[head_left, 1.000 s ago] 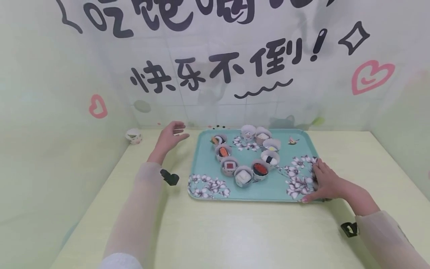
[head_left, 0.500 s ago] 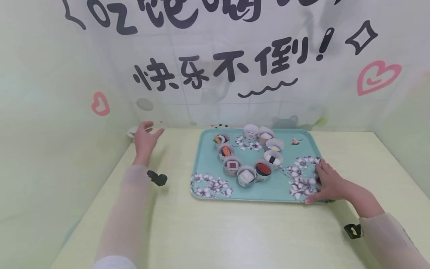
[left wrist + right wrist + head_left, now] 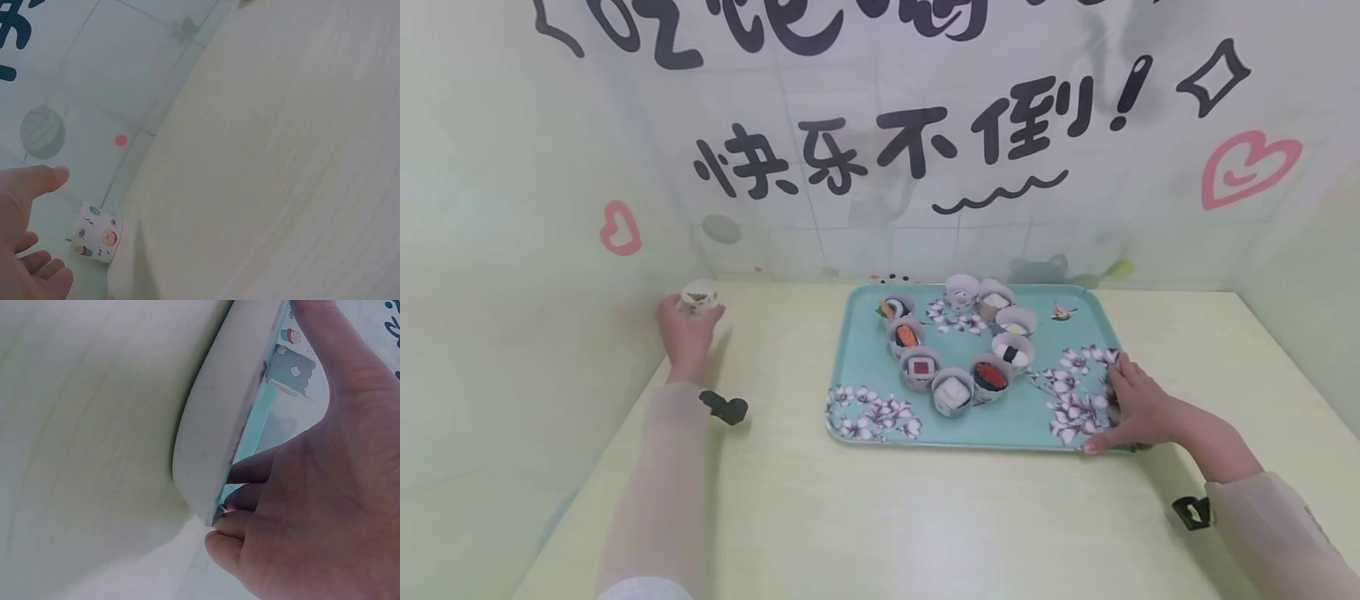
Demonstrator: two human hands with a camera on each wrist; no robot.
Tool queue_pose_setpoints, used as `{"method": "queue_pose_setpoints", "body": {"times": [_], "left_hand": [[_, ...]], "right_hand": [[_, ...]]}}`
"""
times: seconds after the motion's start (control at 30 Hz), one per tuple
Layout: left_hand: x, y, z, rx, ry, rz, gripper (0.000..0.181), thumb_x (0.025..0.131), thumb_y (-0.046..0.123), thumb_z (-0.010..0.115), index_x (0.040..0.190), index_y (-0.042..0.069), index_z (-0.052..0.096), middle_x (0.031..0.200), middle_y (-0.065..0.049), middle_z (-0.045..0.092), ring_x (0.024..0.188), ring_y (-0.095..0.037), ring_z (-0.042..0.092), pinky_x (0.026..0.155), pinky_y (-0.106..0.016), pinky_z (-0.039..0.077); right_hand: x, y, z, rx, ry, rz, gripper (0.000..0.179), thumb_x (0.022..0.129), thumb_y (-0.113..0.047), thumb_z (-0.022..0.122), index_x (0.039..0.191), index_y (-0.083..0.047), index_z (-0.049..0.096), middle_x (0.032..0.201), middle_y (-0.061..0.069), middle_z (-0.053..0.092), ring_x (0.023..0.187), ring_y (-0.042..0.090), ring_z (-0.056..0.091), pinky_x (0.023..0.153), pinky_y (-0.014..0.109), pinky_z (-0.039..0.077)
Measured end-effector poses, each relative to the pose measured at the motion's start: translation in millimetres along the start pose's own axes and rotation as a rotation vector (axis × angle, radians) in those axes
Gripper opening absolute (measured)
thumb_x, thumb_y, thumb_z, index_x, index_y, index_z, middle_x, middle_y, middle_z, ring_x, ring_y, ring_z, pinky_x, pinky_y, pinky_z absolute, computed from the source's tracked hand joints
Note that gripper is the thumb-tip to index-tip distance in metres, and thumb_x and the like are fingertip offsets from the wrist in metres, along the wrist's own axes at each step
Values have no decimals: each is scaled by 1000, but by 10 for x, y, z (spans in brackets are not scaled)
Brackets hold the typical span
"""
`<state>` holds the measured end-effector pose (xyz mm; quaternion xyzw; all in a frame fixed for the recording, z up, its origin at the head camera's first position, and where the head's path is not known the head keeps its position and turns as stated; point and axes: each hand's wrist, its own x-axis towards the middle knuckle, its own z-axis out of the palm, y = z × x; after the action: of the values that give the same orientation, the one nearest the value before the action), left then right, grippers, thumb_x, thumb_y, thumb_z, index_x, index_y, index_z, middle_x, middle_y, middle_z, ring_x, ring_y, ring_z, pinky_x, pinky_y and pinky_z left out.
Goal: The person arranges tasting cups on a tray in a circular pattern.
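Observation:
My left hand [image 3: 685, 335] reaches to the far left corner of the table, its thumb and fingers spread about a small white printed paper baking cup [image 3: 698, 297]. In the left wrist view a gap shows between the thumb and the cup [image 3: 99, 234]. My right hand [image 3: 1146, 412] rests on the right front corner of a turquoise flowered tray [image 3: 985, 432]; its thumb touches the front edge and its fingers lie over the right rim. From the right wrist, the hand [image 3: 306, 494] shows against the tray's side [image 3: 219, 419].
On the tray, several baking cups with sushi-like pieces stand in a rough ring, among them a red-topped one [image 3: 990, 377] and a white one [image 3: 952, 393]. Pale walls, the rear one with black lettering [image 3: 917, 142], enclose the table [image 3: 880, 517] behind and at both sides.
My left hand has moved left from near the tray to the corner cup, now with its fingers about it. The right hand stays on the tray corner. The head view has shifted slightly.

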<state>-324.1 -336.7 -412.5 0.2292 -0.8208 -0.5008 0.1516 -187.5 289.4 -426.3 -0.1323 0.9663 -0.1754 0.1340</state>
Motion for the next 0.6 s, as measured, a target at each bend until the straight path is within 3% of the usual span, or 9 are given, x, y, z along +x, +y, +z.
{"method": "queue_pose_setpoints", "body": {"times": [0.37, 0.6], "left_hand": [[270, -223, 11, 2, -96, -47, 88, 91, 29, 71, 155, 4, 15, 162, -17, 25, 149, -31, 28, 125, -39, 24], [422, -230, 9, -11, -142, -40, 89, 93, 29, 68, 154, 2, 9, 163, -19, 18, 150, -30, 22, 125, -37, 23]], "right_hand": [[21, 19, -7, -2, -14, 9, 136, 67, -49, 89, 142, 30, 8, 149, 53, -5, 139, 67, 1, 113, 75, 13], [20, 8, -13, 23, -27, 22, 136, 67, -47, 89, 143, 29, 7, 150, 51, -8, 140, 66, -2, 113, 75, 12]]}}
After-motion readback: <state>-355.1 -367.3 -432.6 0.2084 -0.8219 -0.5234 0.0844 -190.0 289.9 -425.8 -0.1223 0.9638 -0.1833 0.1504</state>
